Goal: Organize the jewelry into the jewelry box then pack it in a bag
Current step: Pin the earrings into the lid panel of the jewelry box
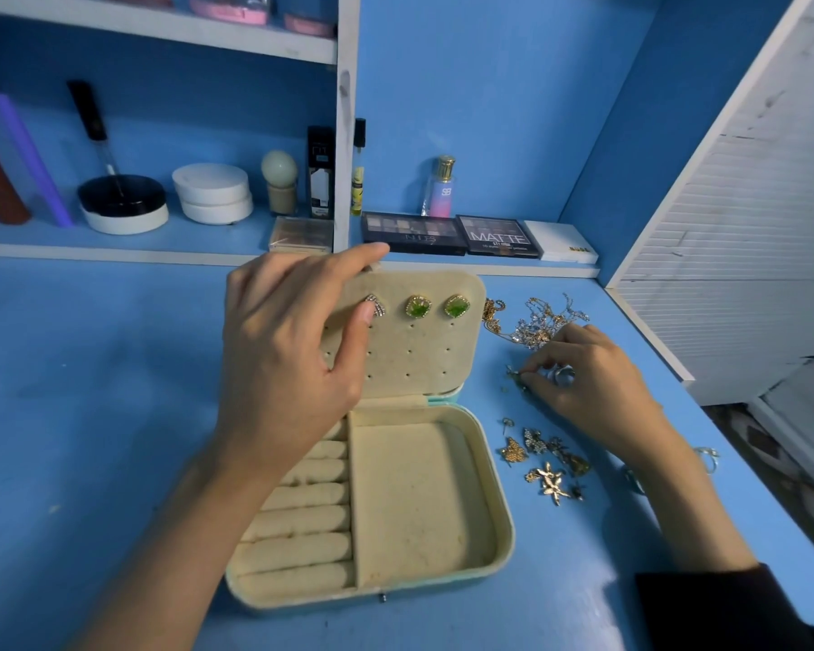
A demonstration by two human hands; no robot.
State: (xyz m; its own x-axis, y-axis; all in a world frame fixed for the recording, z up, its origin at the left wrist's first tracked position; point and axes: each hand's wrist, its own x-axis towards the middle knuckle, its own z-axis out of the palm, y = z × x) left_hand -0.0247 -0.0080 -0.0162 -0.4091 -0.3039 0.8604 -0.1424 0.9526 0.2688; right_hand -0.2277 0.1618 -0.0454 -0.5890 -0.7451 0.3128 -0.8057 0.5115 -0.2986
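Three stud earrings sit in the top row of the beige velvet earring panel [424,359]: one triangular crystal stud [376,305] and two green-stone studs [418,306]. Our left hand [292,350] holds this panel upright, thumb on its face and fingers over its top edge, above the open beige-lined jewelry box [419,500] at centre. To the right, our right hand [583,382] pinches a small metal earring [515,374] on the blue table [90,392], near the tangled chains [541,321]. We judge earring loading is underway; next, we align its post with a free hole.

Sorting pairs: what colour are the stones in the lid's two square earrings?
Green stones; head view.
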